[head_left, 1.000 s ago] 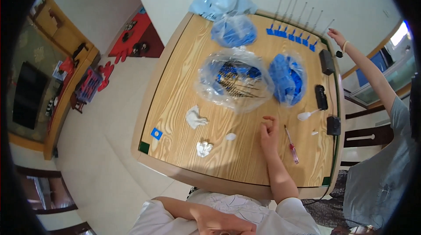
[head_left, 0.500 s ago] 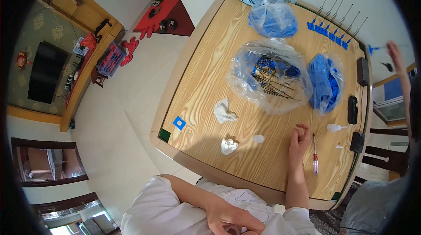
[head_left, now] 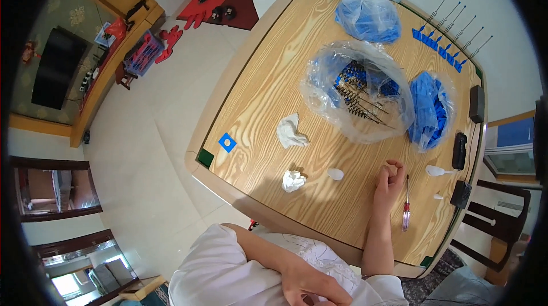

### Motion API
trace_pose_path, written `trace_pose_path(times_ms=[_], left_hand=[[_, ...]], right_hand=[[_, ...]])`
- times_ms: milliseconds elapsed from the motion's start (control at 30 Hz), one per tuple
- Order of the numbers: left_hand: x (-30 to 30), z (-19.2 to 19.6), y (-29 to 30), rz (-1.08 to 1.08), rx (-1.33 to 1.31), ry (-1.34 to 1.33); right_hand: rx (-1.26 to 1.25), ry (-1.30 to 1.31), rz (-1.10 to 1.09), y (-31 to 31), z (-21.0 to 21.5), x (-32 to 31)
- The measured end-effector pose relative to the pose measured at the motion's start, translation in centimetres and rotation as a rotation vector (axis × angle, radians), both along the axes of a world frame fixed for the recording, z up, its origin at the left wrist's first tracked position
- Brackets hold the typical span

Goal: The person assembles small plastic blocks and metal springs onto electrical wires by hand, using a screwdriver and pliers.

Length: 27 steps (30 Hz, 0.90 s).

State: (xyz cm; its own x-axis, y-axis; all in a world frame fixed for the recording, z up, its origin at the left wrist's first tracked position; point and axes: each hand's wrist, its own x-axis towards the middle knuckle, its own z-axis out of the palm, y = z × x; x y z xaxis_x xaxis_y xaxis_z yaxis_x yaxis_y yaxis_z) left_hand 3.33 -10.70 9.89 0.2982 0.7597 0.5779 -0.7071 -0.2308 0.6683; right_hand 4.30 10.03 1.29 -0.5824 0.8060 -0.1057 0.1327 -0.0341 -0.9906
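My right hand rests on the wooden table, its fingers curled loosely inward with nothing seen in them. Just right of it lies a screwdriver with a clear red handle, apart from the hand. Against my white clothing, at the lower edge, is my left hand. Its fingers are bent together and partly cut off, so whatever they may hold is hidden. Ahead of the right hand sits an open clear plastic bag containing dark coil springs and blue pieces.
Bags of blue parts stand nearby. Several spring antennas with blue bases line the far right edge. Crumpled tissues, a white oval piece, a small white bottle and dark blocks lie about.
The view has shifted slightly. Another person's raised hand, with a blue-based piece near it at the right, has gone out of sight. My hands keep nearly the same poses.
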Motion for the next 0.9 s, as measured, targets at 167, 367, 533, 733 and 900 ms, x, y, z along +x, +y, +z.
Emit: trace_pose_path(times_ms=[167, 367, 533, 733, 900], left_hand=[[-1.0, -0.1, 0.4, -0.037, -0.043, 0.050], [-1.5, 0.2, 1.6, -0.126, 0.025, 0.103], [-1.6, -0.2, 0.8, -0.120, -0.040, 0.026], [-1.6, 0.5, 1.2, -0.055, -0.011, 0.108], [-1.9, -0.2, 0.9, -0.169, -0.037, 0.226]], right_hand=[[0.029, -0.021, -0.007, 0.2, -0.2, 0.2], [0.012, -0.019, 0.009, 0.6, -0.6, 0.8], [0.017, -0.005, 0.014, 0.4, -0.6, 0.5], [0.031, -0.029, 0.021, 0.4, -0.5, 0.5], [0.062, -0.031, 0.012, 0.6, -0.5, 0.7]])
